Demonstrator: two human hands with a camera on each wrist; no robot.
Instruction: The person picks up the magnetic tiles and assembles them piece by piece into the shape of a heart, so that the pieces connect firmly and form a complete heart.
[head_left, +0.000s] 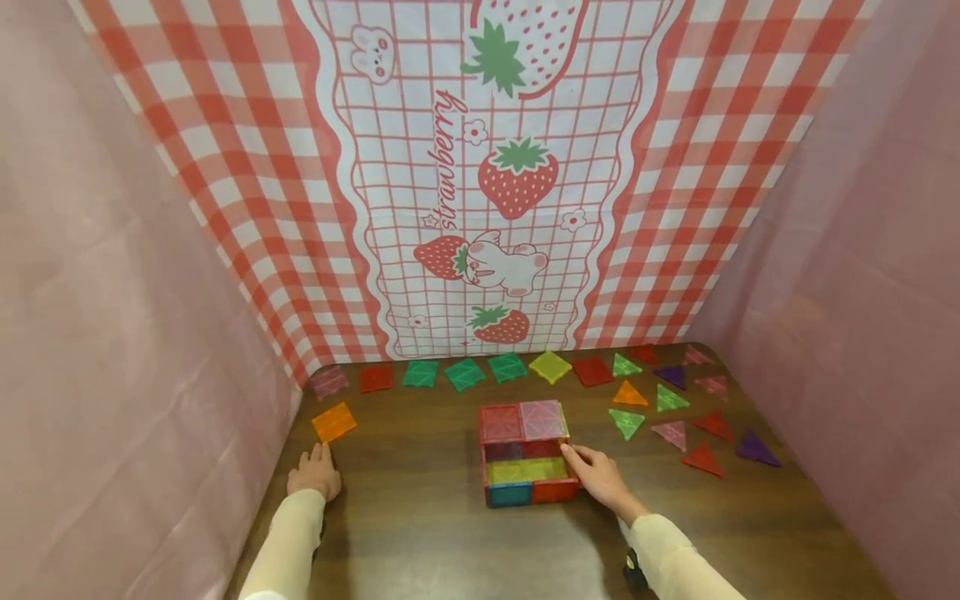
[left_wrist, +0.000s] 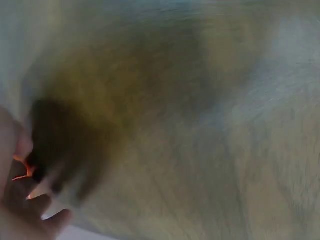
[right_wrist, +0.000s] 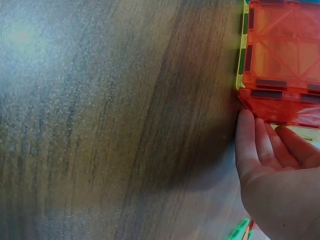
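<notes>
A box built of translucent magnetic tiles (head_left: pixel 510 495) stands on the table, its near half open at the top and yellow tiles showing inside. My right hand (head_left: pixel 602 479) grips the right wall, fingertips at its upper edge. In the right wrist view, the fingers (right_wrist: pixel 246 132) meet a red side tile (right_wrist: pixel 280 111) below another red tile (right_wrist: pixel 285 45). On the far left, my left hand (head_left: pixel 315 473) reaches forward with fingertips right at the near corner of an orange square tile (head_left: pixel 334 422). A bit of orange edge (left_wrist: pixel 29 170) shows past those fingers in the left wrist view.
Along the back edge lie a pink square (head_left: pixel 329 382), a red square (head_left: pixel 376 378), several green squares (head_left: pixel 421 373) and a yellow square (head_left: pixel 551 367). Triangular tiles (head_left: pixel 670 398) spread over the right side. Curtains (head_left: pixel 847 292) enclose the table.
</notes>
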